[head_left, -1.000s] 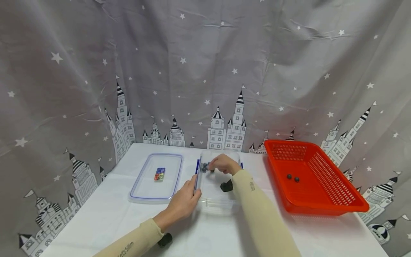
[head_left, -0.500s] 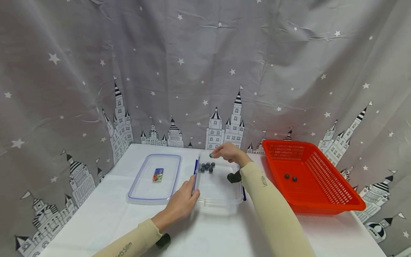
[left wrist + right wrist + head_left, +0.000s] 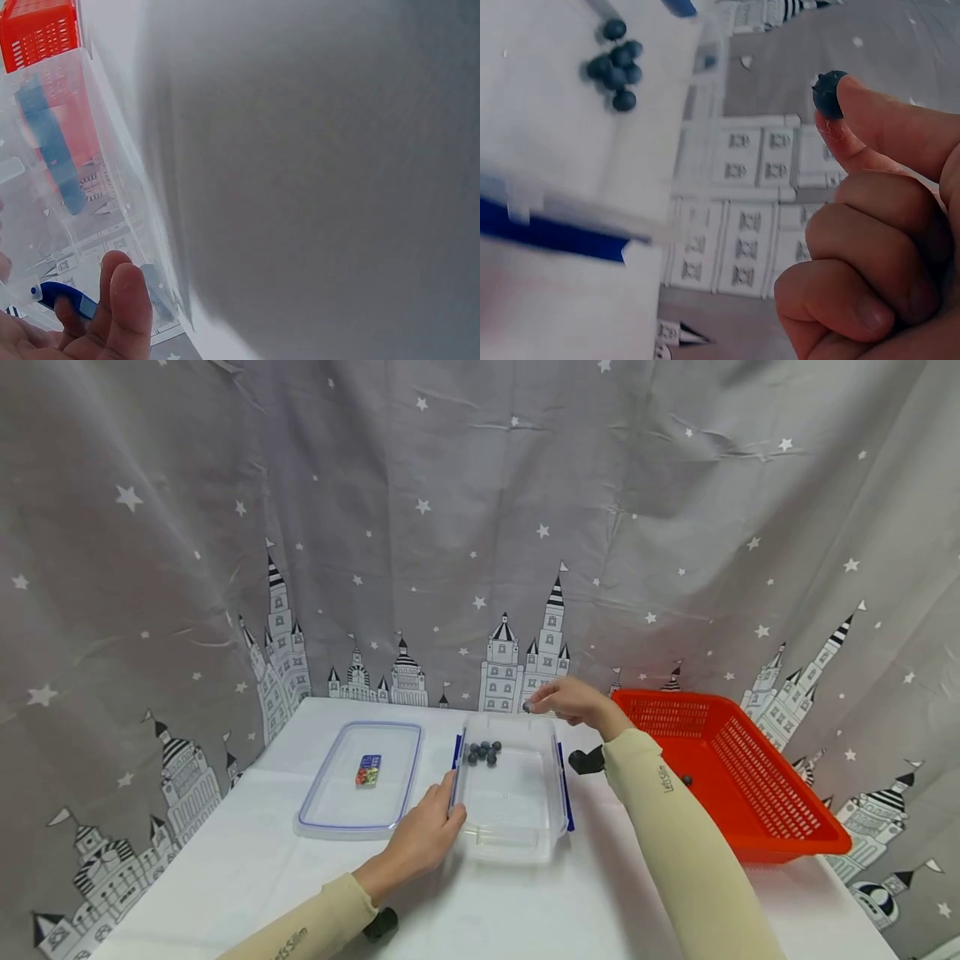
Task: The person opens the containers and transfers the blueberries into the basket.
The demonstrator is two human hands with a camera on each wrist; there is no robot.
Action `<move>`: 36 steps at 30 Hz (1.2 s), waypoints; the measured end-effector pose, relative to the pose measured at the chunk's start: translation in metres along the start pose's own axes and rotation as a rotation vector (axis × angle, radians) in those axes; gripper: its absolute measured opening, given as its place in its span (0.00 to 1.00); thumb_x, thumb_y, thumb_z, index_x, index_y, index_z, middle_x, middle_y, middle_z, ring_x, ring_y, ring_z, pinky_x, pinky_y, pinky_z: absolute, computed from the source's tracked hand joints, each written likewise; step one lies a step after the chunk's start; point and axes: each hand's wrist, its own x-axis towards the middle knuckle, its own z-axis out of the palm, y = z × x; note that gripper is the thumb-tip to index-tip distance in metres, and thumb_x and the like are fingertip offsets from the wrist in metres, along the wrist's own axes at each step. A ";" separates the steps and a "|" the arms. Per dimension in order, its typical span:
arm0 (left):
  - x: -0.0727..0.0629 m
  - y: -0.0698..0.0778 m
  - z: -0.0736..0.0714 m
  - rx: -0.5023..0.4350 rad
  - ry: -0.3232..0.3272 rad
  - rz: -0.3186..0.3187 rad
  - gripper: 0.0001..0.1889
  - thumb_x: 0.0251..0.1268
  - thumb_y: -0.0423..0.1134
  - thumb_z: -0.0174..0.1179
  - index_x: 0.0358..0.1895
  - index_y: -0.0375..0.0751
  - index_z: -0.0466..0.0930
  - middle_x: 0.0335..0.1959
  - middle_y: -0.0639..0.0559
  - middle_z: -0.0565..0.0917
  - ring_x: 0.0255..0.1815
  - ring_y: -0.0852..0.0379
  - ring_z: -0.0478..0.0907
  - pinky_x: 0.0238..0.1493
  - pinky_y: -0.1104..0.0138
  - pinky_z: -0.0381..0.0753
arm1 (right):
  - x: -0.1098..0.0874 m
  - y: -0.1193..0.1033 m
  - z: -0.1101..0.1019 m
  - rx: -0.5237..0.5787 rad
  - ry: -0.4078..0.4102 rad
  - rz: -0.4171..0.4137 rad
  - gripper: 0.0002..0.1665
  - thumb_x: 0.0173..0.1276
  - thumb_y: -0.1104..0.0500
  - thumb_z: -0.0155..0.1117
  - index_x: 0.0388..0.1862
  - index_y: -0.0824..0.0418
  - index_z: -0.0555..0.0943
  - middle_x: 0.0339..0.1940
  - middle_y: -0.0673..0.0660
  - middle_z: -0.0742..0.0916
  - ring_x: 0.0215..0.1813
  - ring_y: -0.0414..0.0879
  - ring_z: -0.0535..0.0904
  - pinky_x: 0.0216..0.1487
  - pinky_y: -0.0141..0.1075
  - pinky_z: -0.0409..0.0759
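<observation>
Between thumb and index finger my right hand (image 3: 573,702) pinches a blueberry (image 3: 827,94), its other fingers curled. That hand is raised over the far right corner of a clear plastic container (image 3: 517,806). Several blueberries (image 3: 483,753) lie bunched on the container's floor, toward its far left. My left hand (image 3: 423,831) holds the container's left side; in the left wrist view its fingers (image 3: 129,304) are bent by a blue latch (image 3: 67,298). Inside the red basket (image 3: 750,802) one blueberry (image 3: 687,781) shows beside my right sleeve, which covers part of the basket.
A clear lid (image 3: 322,806) with a blue seal and a coloured label (image 3: 368,771) lies left of the container on the white table (image 3: 247,852). Behind the table hangs a grey curtain (image 3: 375,468) printed with castles and stars.
My right hand has lifted a blueberry from the bunch in the container and carried it up and right, toward the basket. The left hand stays at the container's side.
</observation>
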 end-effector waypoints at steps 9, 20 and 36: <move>-0.002 0.000 0.000 -0.001 0.004 -0.002 0.33 0.78 0.48 0.44 0.79 0.35 0.54 0.61 0.38 0.77 0.39 0.53 0.76 0.45 0.55 0.78 | -0.020 0.025 -0.034 -0.005 0.039 0.003 0.23 0.69 0.52 0.67 0.58 0.62 0.82 0.18 0.47 0.69 0.16 0.41 0.58 0.20 0.32 0.59; -0.002 0.000 0.001 -0.008 -0.011 -0.014 0.33 0.79 0.48 0.44 0.79 0.35 0.53 0.61 0.39 0.76 0.38 0.54 0.75 0.42 0.57 0.77 | -0.047 0.060 -0.076 0.067 0.099 0.073 0.27 0.72 0.53 0.64 0.66 0.64 0.76 0.15 0.48 0.66 0.17 0.42 0.58 0.22 0.33 0.60; 0.003 0.000 0.002 -0.024 -0.012 -0.019 0.33 0.78 0.48 0.44 0.79 0.36 0.53 0.58 0.39 0.77 0.36 0.54 0.73 0.37 0.61 0.74 | -0.081 0.122 -0.103 0.067 0.166 0.169 0.29 0.75 0.50 0.60 0.66 0.67 0.73 0.14 0.47 0.69 0.19 0.42 0.61 0.25 0.34 0.63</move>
